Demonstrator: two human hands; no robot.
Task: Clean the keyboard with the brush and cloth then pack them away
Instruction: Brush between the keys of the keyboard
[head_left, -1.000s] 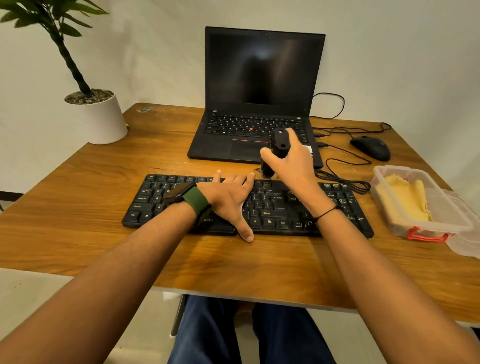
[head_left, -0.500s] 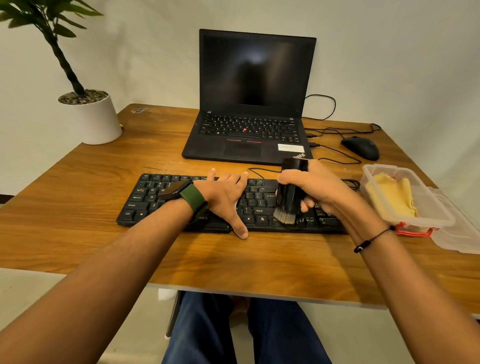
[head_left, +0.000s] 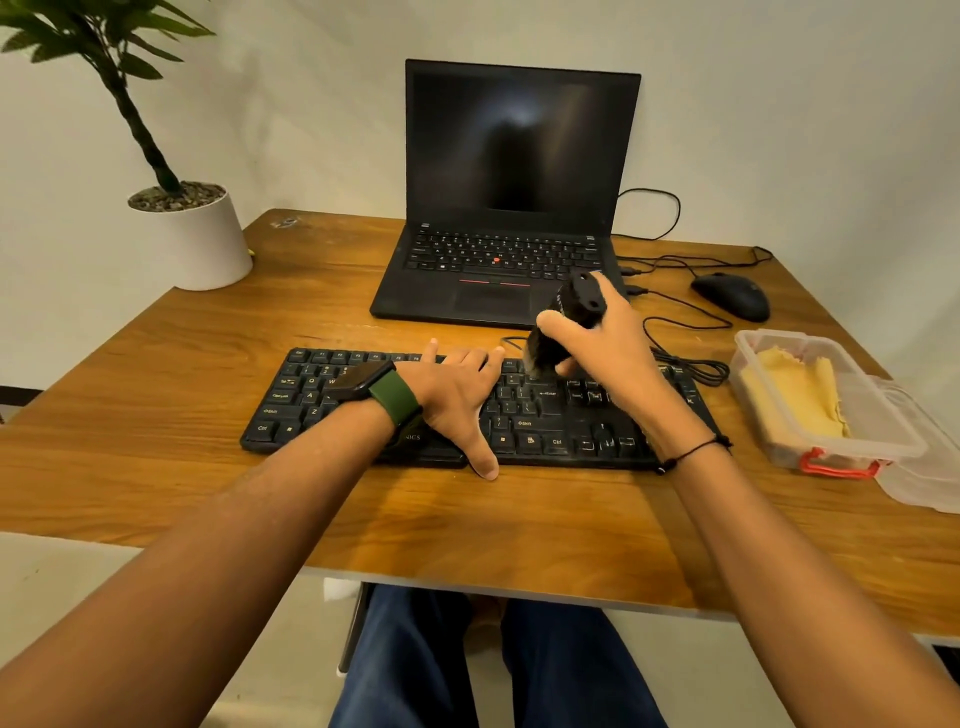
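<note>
A person's right hand (head_left: 602, 338) holds a black brush (head_left: 563, 332) in a closed grip, bristles tipped down and toward the left onto the top key rows of the keyboard (head_left: 545, 421), which lies lengthwise across the desk (head_left: 182, 415). The left hand (head_left: 457, 395) lies flat on the keys just left of the bristles, fingers spread. The uncleaned stretch appears to run rightward, nearer the brush hand. The yellow cloth (head_left: 795, 389) waits in a plastic box (head_left: 831, 447) at right.

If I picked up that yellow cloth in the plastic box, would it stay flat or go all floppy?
Probably floppy: the yellow cloth lies crumpled and folded inside the clear plastic box with red clips, so it would likely droop from your fingers. It looks thin, so it is probably light and unlikely to break or roll.
</note>
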